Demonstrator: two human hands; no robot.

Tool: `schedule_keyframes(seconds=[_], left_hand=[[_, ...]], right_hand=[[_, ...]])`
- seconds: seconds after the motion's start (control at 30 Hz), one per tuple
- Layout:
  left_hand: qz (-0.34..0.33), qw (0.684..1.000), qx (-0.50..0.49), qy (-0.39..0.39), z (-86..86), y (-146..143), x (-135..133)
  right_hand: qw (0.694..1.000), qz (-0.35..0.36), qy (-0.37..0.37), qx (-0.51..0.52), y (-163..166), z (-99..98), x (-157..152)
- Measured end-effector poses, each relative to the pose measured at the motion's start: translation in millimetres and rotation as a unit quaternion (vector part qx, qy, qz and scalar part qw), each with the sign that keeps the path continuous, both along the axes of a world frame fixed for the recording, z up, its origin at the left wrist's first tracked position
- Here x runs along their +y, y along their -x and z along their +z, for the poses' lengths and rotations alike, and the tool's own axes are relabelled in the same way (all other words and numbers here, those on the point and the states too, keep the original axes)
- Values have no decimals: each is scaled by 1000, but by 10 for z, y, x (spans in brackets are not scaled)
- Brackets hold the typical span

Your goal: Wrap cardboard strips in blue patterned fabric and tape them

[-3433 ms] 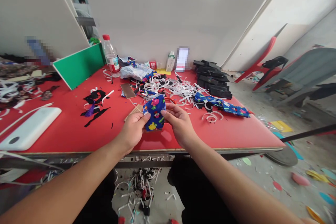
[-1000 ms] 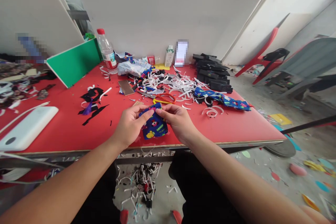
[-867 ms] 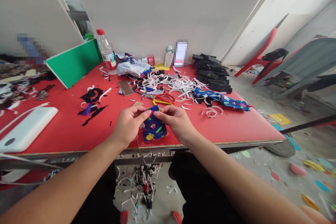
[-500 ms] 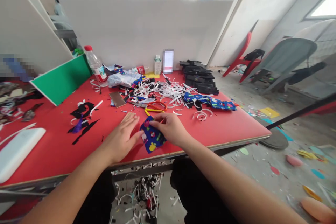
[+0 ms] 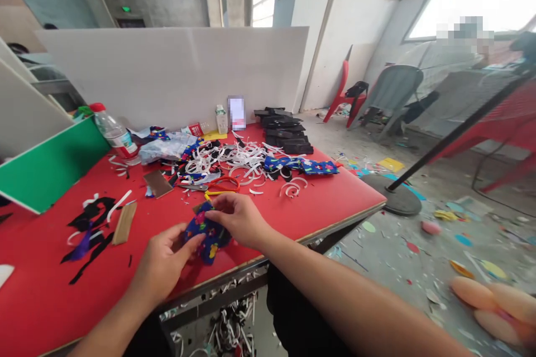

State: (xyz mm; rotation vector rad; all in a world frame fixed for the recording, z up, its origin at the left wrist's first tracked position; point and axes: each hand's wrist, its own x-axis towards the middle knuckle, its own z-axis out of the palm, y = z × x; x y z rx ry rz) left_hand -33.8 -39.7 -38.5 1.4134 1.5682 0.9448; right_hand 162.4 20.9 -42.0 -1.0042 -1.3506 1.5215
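Note:
A small blue piece of printed cloth (image 5: 207, 234) lies near the front edge of the red table (image 5: 326, 201). My left hand (image 5: 161, 262) pinches its left corner with thumb and fingers closed on the cloth. My right hand (image 5: 238, 220) grips its upper right edge, fingers curled over the fabric. Just beyond my right hand lie scissors with red and yellow handles (image 5: 220, 185). A flat wooden strip (image 5: 124, 223) rests to the left of my left hand.
Curled white strips (image 5: 243, 162), a blue cloth strip (image 5: 301, 165), a stack of black pieces (image 5: 285, 131), a water bottle (image 5: 113, 135) and a green board (image 5: 46, 170) crowd the table's back. Black scraps (image 5: 90, 228) lie left. Chairs (image 5: 389, 92) and a round stand base (image 5: 391, 201) are on the littered floor.
My view has swung right and up. Both hands lowered the blue cloth from the air onto the table near the edge; my left hand let go briefly, then took its left corner again.

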Motion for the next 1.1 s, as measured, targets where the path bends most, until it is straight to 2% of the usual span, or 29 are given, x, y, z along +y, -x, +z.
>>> schedule_keyframes(seconds=[0.13,0.27,0.43,0.53,0.63,0.7,0.77,0.8,0.87,0.9,0.97,1.03,1.1], left_hand=[[-4,994,-98,45,-89,-141,13],[1,982,-177,62,-27,-92,35],[-26,981,-186,52,20,-145,-16],[32,990,-138,4,-44,-113,25],[101,987,-118,-44,-68,31,72],[133,984,-69,-94,-35,153,65],[145,968,38,-202,8,263,31],[123,950,106,-265,18,306,9],[8,906,237,-351,-7,367,-26],[-64,885,293,-356,-45,385,-37],[-168,858,387,-292,-149,408,-44],[-176,846,459,-208,-249,437,-36],[-130,838,508,-148,-301,485,-21]], right_hand=[[997,40,51,47,-57,-40,41],[989,94,89,69,-183,-55,31],[980,153,103,80,-93,6,-96],[986,127,96,53,-22,36,-94],[994,74,77,-17,-161,64,1],[995,33,53,-79,-389,93,82],[988,-21,27,-149,-668,129,163],[982,-43,20,-183,-804,148,207],[966,-82,10,-244,-1039,188,311],[957,-101,4,-271,-1132,208,377],[935,-138,-12,-327,-1265,247,534],[902,-178,-29,-391,-1336,275,705],[864,-211,-44,-454,-1361,276,853]])
